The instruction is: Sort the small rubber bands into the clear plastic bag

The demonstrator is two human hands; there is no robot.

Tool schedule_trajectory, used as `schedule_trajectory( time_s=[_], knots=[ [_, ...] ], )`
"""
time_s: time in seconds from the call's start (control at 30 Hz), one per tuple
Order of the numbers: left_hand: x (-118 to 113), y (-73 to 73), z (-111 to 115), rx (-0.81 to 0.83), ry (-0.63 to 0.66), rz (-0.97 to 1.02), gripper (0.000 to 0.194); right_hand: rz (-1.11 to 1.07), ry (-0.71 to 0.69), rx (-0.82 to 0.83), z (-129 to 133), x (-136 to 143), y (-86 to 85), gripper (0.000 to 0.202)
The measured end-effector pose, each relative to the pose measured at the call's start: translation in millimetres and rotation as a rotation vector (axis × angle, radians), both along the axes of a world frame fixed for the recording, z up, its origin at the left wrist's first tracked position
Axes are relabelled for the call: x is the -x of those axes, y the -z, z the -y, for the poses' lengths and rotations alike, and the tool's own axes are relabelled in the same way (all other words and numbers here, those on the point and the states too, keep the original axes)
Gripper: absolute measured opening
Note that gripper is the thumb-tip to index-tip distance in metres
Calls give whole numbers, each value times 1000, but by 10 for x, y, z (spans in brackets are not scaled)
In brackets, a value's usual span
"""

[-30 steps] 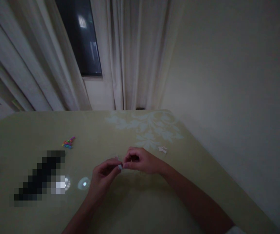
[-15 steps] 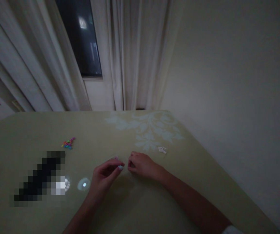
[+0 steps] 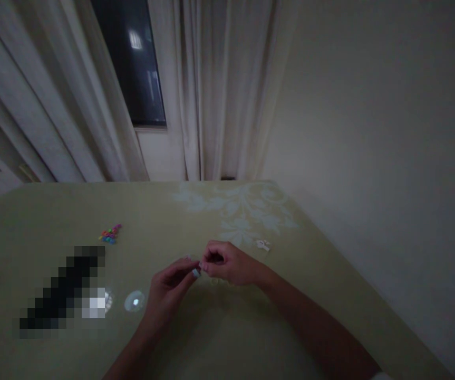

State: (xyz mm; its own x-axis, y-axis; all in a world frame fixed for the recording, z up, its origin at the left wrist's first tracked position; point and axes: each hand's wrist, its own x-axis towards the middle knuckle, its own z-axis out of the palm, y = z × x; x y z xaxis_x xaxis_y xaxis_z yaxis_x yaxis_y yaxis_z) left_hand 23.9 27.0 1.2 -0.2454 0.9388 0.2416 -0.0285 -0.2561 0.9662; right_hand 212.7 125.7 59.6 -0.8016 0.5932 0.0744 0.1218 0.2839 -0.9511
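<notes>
My left hand (image 3: 171, 287) is closed in a pinch over the table, thumb against forefinger. A small whitish patch shows at its thumb tip; whether it is a held piece or something on the thumb, I cannot tell. My right hand (image 3: 229, 262) also pinches, its fingertips meeting those of the left. Whatever lies between them is too small and dark to name. Faint yellowish loops (image 3: 220, 282) show just below the right hand. Behind the left fingers is a pale, clear-looking thing (image 3: 189, 257), mostly hidden.
Small bright-coloured pieces (image 3: 110, 234) lie in a pile at the left. A small white item (image 3: 263, 245) lies beyond my right hand. A blurred-out dark object (image 3: 63, 290) rests at the left. The glossy table (image 3: 227, 338) reflects lamps and meets a wall (image 3: 389, 184) at the right.
My right hand has moved left and slightly up, from a small gap to contact with the left fingertips. Yellowish loops now show below it. The left hand has barely moved.
</notes>
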Motion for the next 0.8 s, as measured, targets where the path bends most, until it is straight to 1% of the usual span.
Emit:
schedule_trajectory(
  time_s=[0.1, 0.23, 0.3, 0.37, 0.43, 0.5, 0.57, 0.67, 0.8],
  knots=[
    [2, 34, 0, 45, 13, 41, 23, 4, -33, 41, 85, 51, 45, 18],
    [32, 33, -1, 2, -32, -13, 20, 0, -40, 85, 106, 108, 130, 20],
    [33, 18, 3, -4, -26, -21, 20, 5, -29, 49, 66, 98, 136, 23],
    [21, 3, 10, 3, -17, -21, 20, 45, -8, -49, -7, 46, 113, 24],
    [6, -8, 16, 19, -23, -17, 21, 146, 33, -219, -103, -44, 80, 20],
    [-7, -10, 17, 46, -39, -17, 22, 330, 87, -417, -202, -146, 66, 11],
    [-15, -5, 11, 71, -45, -19, 22, 543, 107, -523, -277, -224, 82, 6],
    [-21, 10, -5, 63, -27, -38, 24, 745, 55, -552, -313, -253, 141, 8],
    [-10, 52, -17, 6, 1, -80, 17, 851, 34, -561, -252, -192, 209, 9]
  ],
)
